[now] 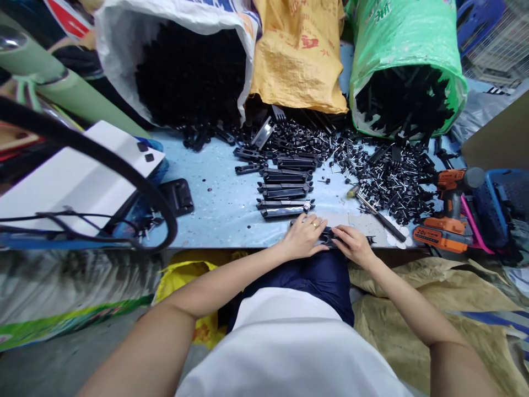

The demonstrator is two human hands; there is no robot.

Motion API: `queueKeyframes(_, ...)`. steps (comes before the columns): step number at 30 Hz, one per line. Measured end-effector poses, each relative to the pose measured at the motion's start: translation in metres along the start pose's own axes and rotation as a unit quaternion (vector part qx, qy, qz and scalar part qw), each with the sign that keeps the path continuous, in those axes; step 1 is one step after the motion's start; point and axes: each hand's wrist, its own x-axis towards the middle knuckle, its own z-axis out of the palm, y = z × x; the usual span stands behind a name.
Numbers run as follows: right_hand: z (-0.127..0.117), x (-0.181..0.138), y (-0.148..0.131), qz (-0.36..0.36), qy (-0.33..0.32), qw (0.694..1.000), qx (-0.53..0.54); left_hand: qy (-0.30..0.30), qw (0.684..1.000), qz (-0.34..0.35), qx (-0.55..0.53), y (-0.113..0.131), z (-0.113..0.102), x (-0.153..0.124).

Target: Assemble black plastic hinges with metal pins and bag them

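Observation:
At the table's front edge both hands are on a long black plastic part (326, 236). My left hand (305, 237) wraps over its left portion, fingers closed, a ring on one finger. My right hand (353, 243) pinches the part from the right, thumb and fingertips together. The palms and fingers hide much of it. Just beyond my left hand, several similar black parts (286, 192) lie in a stacked row. A small hammer-like tool (382, 218) with a yellowish head rests to the right of my right hand.
Black-headed metal pins (397, 184) are heaped at right. An orange cordless drill (444, 220) stands near a blue basket (494, 204). White (118, 60), yellow (297, 60) and green (407, 41) sacks line the back. A black cable (124, 171) arches at left over a white panel (82, 176).

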Motion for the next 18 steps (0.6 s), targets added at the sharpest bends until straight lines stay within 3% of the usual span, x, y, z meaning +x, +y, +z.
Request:
queueKeyframes(3,0.001,-0.007,0.009,-0.014,-0.039,0.999,-0.006,-0.095,0.995,-0.029,-0.032,0.007,0.001,0.011)
queueKeyframes(6,-0.005,-0.007,0.02,-0.027,-0.097,0.994,-0.032,-0.099,0.993,-0.048,-0.034,0.01,0.0,0.008)
queueKeyframes(12,-0.018,0.0,0.021,-0.024,-0.073,0.987,-0.144,-0.021,0.999,0.008,0.041,-0.002,-0.003,-0.016)
queueKeyframes(15,-0.033,0.013,0.003,-0.066,-0.037,0.991,-0.113,0.066,0.997,0.011,0.039,-0.008,-0.012,-0.023)
queueKeyframes(18,-0.059,0.03,-0.021,-0.116,-0.048,0.992,-0.001,0.158,0.987,0.012,-0.031,-0.002,-0.037,-0.027)
